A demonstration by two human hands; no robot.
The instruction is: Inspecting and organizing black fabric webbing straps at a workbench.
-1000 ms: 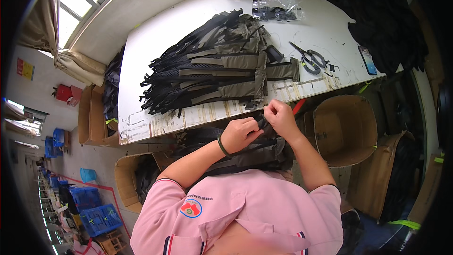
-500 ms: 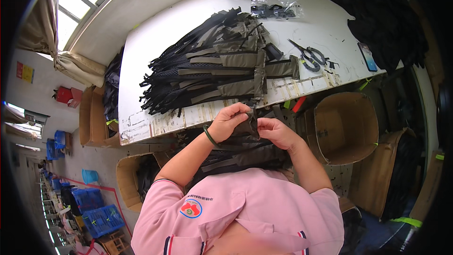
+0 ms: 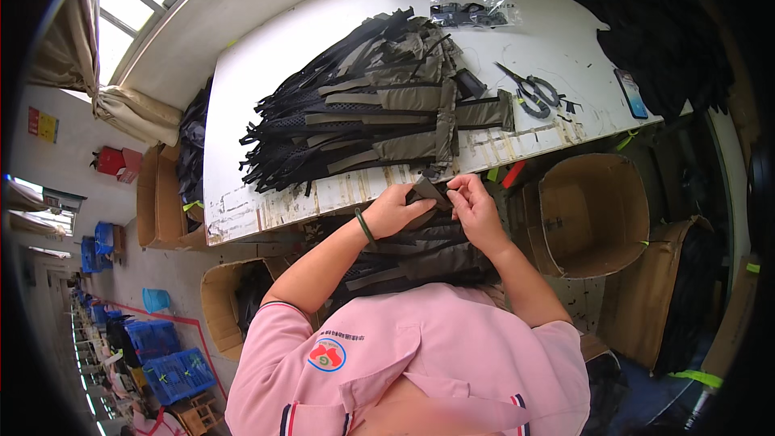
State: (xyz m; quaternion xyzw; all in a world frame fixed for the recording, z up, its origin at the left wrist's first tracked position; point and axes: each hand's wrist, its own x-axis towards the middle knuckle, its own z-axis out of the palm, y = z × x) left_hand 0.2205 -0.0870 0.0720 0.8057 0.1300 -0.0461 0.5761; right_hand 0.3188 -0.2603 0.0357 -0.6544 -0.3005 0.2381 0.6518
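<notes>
My left hand, with a dark green bangle on its wrist, grips a grey-olive fabric piece just off the table's near edge. Close on its right, my right hand is closed in a pinch at the piece's edge; what lies between thumb and finger is too small to make out. More dark strapped fabric pieces hang below my hands, against my body. On the table ahead lies a pile of black and olive strapped pieces, with straps fanning out to the left.
The white table has a worn front edge. Black scissors, a phone, a clear bag of black buckles and heaped black fabric lie on it. Cardboard boxes stand at right and left.
My right hand has risen slightly and changed its pinch near the fabric's edge. My left hand has turned the piece, so a flatter grey face shows. The table pile stays put.
</notes>
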